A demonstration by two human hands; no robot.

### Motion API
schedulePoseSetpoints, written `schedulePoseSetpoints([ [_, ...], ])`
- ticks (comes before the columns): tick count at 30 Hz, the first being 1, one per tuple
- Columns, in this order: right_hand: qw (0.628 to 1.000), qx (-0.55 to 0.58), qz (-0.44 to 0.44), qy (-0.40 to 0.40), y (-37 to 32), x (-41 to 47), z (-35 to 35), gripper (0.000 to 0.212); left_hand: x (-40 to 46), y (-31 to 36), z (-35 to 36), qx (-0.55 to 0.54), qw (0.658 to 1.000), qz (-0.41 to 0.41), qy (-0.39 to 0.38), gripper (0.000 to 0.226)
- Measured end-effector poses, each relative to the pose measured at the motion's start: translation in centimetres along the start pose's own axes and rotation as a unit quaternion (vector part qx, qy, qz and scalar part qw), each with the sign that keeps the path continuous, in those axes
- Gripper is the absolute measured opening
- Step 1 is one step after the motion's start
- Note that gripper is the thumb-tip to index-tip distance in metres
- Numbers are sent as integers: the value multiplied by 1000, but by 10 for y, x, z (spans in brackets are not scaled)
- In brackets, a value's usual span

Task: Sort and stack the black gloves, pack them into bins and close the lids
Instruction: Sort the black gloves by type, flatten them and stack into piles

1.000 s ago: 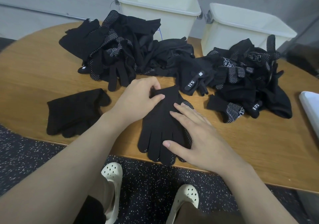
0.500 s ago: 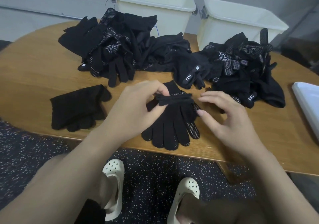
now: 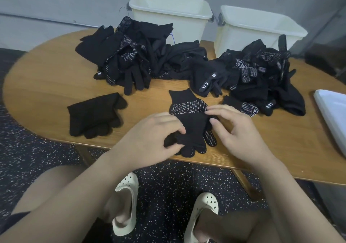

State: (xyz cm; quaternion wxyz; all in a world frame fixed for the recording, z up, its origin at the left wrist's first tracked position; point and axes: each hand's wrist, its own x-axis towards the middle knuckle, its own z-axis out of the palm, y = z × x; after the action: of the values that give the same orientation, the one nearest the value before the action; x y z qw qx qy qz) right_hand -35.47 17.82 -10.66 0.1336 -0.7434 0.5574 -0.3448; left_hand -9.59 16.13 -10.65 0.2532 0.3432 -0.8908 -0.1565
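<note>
From the head camera, the writing you can read is on the heap: a black knit glove with a white "5.11" label on its cuff strap lies at the near edge of the large heap of black gloves, and a second small "5.11" tag shows upside down on the right end of that heap. White lettering also runs across the glove you are handling, just under its dotted band, but it is too folded to read.

Your left hand is at the near edge of the rounded wooden surface, fingers curled and pinching the fingertip end of the black glove with white grip dots, bunching the fabric up. Your right hand comes in from the right, thumb and forefinger closed on the glove's right side at the dotted band. The glove lies in the middle of the near edge, cuff pointing far, fingers toward you.

To its left, apart from it, sits a small flat stack of plain black gloves. Behind the heap stand two open cream plastic bins, the second to the right. A white flat lid rests at the far right edge. Below the surface are your cream perforated clogs on a dark speckled floor.
</note>
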Motion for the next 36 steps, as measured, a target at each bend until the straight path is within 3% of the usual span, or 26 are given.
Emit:
schedulePoseSetpoints([
  [4, 1000, 3, 0, -17, -11, -6, 6, 30, -2, 1, -1, 11, 1000, 4, 2, 41],
  [12, 993, -66, -27, -92, -29, -16, 22, 48, -4, 1, 0, 86, 995, 48, 3, 38],
  [17, 989, -93, -39, -112, -31, -17, 29, 54, 1, 10, 8, 95, 991, 4, 92, 34],
  [21, 981, -121, -22, -151, -34, -19, 30, 62, -1, 20, 24, 111, 987, -116, -4, 63],
  [24, 966, -165, -3, -198, -38, -22, 32, 72, -9, 16, 31, 153, 979, -122, -57, 72],
  [30, 951, -196, 84, -226, -31, -21, 19, 70, -21, 12, 30, 175, 971, -148, -68, 73],
  [36, 956, -202, 95, -193, -30, -24, 21, 79, -20, 16, 24, 142, 970, -188, -64, 85],
])
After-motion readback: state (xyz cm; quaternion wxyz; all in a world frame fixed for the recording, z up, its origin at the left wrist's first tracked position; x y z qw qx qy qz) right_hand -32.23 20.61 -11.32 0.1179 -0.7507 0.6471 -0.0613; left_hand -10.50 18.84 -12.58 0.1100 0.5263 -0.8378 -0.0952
